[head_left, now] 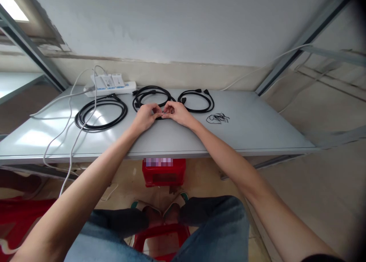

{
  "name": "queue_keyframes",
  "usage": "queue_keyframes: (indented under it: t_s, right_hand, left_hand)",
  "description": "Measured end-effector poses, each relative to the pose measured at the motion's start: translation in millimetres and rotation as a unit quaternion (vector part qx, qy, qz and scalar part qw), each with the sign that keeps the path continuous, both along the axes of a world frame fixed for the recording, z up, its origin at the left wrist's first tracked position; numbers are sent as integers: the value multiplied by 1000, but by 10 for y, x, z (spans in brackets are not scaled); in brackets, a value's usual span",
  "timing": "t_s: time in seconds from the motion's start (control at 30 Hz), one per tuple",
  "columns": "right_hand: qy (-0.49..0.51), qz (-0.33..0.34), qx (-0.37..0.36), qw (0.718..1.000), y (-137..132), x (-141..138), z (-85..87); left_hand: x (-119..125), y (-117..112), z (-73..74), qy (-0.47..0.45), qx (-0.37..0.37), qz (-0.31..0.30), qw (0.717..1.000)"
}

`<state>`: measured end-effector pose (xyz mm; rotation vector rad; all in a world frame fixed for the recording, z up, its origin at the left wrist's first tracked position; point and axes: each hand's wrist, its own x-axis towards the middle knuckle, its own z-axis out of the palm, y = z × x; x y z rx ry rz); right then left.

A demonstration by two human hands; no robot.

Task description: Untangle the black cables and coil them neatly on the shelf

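Observation:
Both of my hands meet at the near side of a coiled black cable (153,88) on the grey table. My left hand (146,117) is closed in a pinch, thumb and fingertips together. My right hand (177,112) pinches right beside it, fingertips almost touching the left ones. A small dark bit shows between the fingertips, too small to name; part of the coil is hidden behind the hands. To the right lies another coiled black cable (211,102) with its plug ends showing. Nearer on that side is a loose tangle of thin black ties (217,118).
A further black cable coil (123,111) lies at the left, crossed by a white cord (74,140). Behind it, a white power strip (130,87) holds several white adapters (108,81). Metal posts flank the table (246,136). A red stool (164,174) stands underneath.

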<state>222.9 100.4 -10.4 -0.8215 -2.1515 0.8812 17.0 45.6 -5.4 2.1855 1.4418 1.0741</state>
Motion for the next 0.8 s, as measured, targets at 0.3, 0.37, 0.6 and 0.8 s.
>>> queue_keyframes:
  t_s: [0.3, 0.37, 0.6, 0.8]
  right_hand:
    - [-14, 2, 43, 999, -42, 8, 17]
    - [-12, 5, 63, 998, -72, 15, 35]
    - [-27, 4, 67, 997, -95, 22, 46]
    - [-39, 11, 72, 997, -95, 35, 49]
  left_hand:
    - [8, -7, 7, 3, 21, -37, 999]
    - [13, -20, 11, 2, 25, -38, 999]
    - [32, -75, 50, 3, 26, -59, 998]
    - [44, -87, 65, -21, 28, -81, 996]
